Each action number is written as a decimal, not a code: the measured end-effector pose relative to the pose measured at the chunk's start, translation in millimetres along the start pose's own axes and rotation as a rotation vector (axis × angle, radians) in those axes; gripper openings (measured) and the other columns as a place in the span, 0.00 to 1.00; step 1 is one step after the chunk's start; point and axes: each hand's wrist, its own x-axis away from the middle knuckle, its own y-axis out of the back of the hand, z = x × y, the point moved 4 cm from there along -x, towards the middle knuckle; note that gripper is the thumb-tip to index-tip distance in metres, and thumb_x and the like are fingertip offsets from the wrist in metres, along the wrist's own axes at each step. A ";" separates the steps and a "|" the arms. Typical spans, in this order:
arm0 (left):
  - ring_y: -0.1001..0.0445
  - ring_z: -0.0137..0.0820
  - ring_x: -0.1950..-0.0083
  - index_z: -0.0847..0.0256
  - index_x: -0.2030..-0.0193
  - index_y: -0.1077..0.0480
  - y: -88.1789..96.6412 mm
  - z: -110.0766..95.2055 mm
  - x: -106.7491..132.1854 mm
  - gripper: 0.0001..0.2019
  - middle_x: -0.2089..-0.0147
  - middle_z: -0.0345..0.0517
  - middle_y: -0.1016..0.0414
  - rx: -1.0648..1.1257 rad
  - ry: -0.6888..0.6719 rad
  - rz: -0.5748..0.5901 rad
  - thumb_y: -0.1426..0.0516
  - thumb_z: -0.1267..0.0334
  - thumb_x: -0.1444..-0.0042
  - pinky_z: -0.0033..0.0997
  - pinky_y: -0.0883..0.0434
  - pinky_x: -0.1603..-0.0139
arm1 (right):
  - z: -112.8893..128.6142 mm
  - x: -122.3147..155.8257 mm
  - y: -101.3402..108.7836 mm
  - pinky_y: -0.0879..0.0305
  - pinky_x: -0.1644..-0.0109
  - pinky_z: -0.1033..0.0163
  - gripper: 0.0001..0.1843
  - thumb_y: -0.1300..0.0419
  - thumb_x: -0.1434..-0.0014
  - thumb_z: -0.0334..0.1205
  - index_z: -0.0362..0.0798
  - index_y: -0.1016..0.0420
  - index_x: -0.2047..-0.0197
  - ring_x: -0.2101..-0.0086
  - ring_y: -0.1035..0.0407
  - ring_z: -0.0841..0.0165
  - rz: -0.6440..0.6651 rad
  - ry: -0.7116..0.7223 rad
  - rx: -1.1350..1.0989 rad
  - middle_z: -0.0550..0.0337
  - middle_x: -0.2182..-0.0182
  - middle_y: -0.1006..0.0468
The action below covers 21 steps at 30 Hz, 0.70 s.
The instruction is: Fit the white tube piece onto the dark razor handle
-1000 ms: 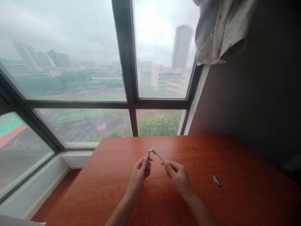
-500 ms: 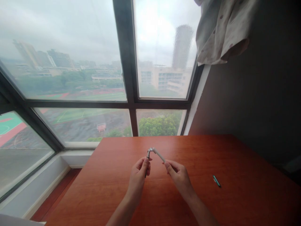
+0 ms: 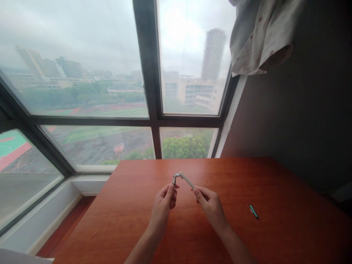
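Observation:
Above a reddish-brown wooden table (image 3: 275, 234) I hold a small pale stick-like object (image 3: 186, 179) with a metal clip or hook at its far end. My right hand (image 3: 209, 205) pinches the near end of the stick between thumb and fingers. My left hand (image 3: 165, 202) is closed with its fingertips against the metal end (image 3: 175, 178). Both hands hover over the middle of the table, close together. What the object is exactly, I cannot make out.
A small teal pen-like item (image 3: 253, 211) lies on the table to the right of my hands. A large dark-framed window (image 3: 150, 91) stands behind the table. A pale spotted cloth (image 3: 258, 36) hangs at the upper right by a dark wall.
Hardly anything differs; both hands keep their pinch on the object, which has shifted very slightly to the right.

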 end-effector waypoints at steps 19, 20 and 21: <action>0.46 0.17 0.81 0.65 0.66 0.29 -1.4 2.3 0.2 0.19 0.77 0.34 0.39 0.042 0.023 0.048 0.38 0.47 0.52 0.19 0.52 0.81 | 3.4 1.3 -1.8 0.46 0.75 0.68 0.25 0.46 0.41 0.56 0.42 0.22 0.70 0.77 0.40 0.71 0.024 -0.014 -0.047 0.62 0.80 0.36; 0.46 0.17 0.81 0.65 0.66 0.29 -1.3 2.4 0.1 0.19 0.77 0.34 0.39 0.042 0.024 0.048 0.38 0.47 0.52 0.19 0.53 0.81 | 2.3 1.2 -2.2 0.47 0.75 0.68 0.25 0.46 0.41 0.56 0.42 0.21 0.69 0.77 0.40 0.71 0.031 -0.020 -0.061 0.62 0.81 0.36; 0.46 0.17 0.81 0.65 0.66 0.29 -1.3 2.3 0.2 0.20 0.77 0.34 0.39 0.042 0.024 0.048 0.38 0.47 0.52 0.19 0.53 0.81 | 1.1 1.2 -2.7 0.47 0.75 0.68 0.25 0.46 0.41 0.56 0.41 0.21 0.68 0.77 0.41 0.71 0.038 -0.029 -0.078 0.63 0.81 0.36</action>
